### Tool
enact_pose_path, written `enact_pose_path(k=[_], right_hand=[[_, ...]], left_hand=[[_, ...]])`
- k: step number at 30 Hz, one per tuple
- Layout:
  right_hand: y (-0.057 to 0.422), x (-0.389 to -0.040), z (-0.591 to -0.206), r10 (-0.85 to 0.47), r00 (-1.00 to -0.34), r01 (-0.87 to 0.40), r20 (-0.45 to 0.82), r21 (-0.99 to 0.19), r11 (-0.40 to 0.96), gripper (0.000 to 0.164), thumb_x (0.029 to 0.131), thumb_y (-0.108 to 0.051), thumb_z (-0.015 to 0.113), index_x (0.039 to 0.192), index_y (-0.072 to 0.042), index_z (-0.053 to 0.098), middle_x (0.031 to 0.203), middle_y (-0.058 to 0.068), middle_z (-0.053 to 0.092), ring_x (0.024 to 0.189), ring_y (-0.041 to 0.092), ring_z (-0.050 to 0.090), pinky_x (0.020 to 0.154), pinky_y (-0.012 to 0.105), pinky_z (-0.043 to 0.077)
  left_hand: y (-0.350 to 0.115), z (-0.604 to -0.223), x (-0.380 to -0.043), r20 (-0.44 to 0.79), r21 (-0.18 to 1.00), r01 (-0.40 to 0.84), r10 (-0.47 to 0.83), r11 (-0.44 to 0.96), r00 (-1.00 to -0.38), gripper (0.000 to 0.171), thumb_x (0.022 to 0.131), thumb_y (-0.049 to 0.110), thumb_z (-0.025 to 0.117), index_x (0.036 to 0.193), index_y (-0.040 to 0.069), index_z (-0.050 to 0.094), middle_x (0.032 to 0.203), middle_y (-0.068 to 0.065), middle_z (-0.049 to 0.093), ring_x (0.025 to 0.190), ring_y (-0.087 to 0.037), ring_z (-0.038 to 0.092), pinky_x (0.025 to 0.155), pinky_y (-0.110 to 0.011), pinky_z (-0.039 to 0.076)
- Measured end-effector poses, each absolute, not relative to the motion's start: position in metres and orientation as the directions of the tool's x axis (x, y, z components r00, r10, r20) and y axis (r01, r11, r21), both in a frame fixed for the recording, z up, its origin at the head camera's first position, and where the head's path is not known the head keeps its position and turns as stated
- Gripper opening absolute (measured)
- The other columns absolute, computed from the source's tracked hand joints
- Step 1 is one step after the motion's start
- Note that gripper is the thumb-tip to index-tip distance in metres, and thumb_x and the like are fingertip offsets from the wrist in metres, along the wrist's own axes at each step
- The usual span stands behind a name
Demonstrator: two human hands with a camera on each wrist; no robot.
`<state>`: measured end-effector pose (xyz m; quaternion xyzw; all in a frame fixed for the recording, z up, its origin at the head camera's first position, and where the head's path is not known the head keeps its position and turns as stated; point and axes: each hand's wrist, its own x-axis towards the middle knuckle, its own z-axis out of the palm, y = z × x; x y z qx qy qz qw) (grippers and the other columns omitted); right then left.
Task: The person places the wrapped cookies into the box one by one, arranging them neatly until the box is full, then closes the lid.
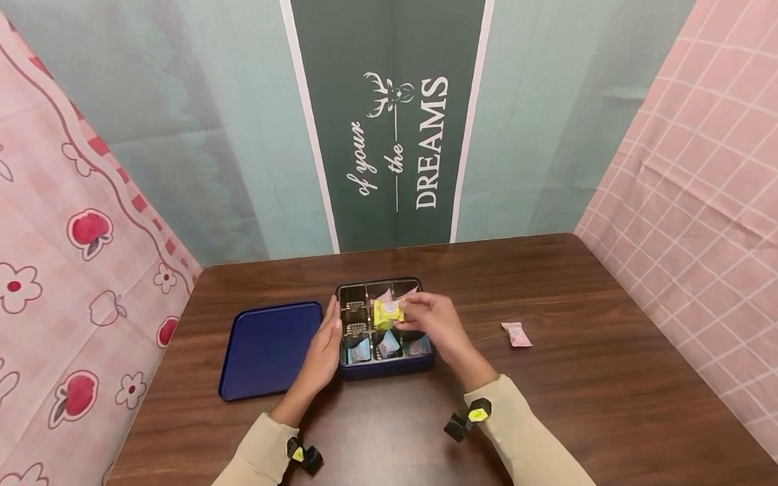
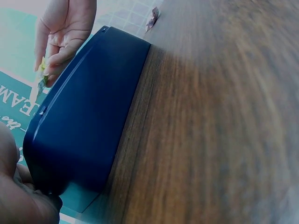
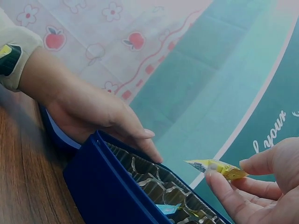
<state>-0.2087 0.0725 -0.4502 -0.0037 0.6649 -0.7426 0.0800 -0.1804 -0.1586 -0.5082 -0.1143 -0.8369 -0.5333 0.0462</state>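
A dark blue box with a clear plastic divider tray stands on the table, its compartments facing up. Over its middle, my right hand pinches a yellow wrapped candy between thumb and fingers; in the right wrist view, the yellow candy shows above the tray. Along the box's left side rests my left hand, fingers straight against the wall. Blue-wrapped candies lie in the near row of compartments. Pink-wrapped candies sit in the far row, partly hidden by the right hand. Two left-column compartments show bare plastic.
A blue lid lies on the table left of the box. To the right, one pink-wrapped candy lies on the brown wooden table. Patterned cloths hang at the table's back and both sides.
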Motion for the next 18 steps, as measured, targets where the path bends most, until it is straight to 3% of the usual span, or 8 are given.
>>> enact_pose_path(k=[18], right_hand=[[0.059,-0.215,-0.456,-0.154,-0.983,0.118,-0.098,-0.985,-0.127,0.025,0.096,0.002,0.065,0.117,0.017,0.065,0.098,0.023,0.070,0.073,0.021,0.073,0.073,0.034,0.061]], left_hand=[[-0.158,-0.509,-0.180,0.215,0.880,0.251,0.133,0.404,-0.968,0.051,0.114,0.017,0.029,0.158,-0.007,0.019,0.169,-0.017,0.009,0.155,-0.034,0.008,0.120,-0.057,0.013]])
